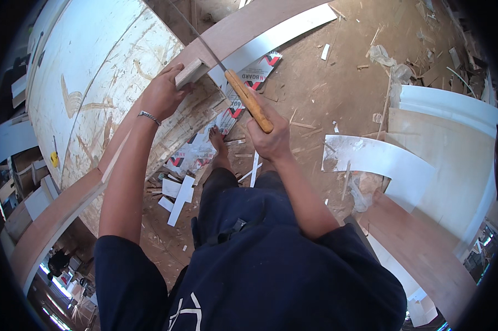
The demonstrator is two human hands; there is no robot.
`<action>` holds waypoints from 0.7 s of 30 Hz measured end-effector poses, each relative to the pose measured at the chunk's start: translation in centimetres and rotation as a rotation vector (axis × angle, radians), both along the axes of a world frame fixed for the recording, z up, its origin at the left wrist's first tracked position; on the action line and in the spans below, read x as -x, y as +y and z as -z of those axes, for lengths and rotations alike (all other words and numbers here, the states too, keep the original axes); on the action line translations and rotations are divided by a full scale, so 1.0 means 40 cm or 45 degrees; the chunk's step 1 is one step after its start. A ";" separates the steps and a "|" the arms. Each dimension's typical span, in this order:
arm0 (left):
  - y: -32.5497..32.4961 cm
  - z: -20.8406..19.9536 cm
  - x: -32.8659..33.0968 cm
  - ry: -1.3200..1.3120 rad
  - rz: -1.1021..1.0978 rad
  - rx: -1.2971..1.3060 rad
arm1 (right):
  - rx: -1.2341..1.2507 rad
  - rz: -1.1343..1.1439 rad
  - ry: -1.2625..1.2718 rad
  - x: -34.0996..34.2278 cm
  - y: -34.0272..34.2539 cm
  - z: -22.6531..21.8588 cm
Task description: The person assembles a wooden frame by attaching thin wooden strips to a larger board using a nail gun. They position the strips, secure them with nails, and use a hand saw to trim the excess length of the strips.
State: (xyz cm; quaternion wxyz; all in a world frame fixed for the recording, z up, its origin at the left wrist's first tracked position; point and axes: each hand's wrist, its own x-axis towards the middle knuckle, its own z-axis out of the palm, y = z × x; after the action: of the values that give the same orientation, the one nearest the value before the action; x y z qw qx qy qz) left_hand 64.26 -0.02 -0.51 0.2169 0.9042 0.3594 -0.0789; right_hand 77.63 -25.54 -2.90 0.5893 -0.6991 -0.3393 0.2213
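Observation:
My right hand (271, 135) is wrapped round the straight wooden handle (243, 94) of a saw. Its long thin blade (196, 33) runs away up and to the left, seen nearly edge-on, across a curved brown board (232, 30). At the edge of the worktable (127, 44), my left hand (163, 91) grips a short pale wood block (191, 71) lying against the curved board, close to the blade. The fingertips are partly hidden behind the block. Whether the blade touches the board or the block, I cannot tell.
The curved board sweeps under my left forearm to the lower left. A yellow-handled tool (54, 159) lies on the table's left side. White offcuts (180, 201) litter the floor by my feet. At right are a curved white panel (378, 160) and a brown plank (414, 254).

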 end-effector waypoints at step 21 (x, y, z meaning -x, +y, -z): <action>-0.008 -0.033 -0.020 0.104 -0.014 0.003 | 0.276 -0.181 0.009 0.026 0.013 -0.001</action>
State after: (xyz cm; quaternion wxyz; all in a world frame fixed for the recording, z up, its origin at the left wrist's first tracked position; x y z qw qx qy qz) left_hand 65.06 -0.35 0.81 0.2033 0.8980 0.3728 -0.1150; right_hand 76.59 -25.03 -2.86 0.4943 -0.7320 -0.3600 0.3004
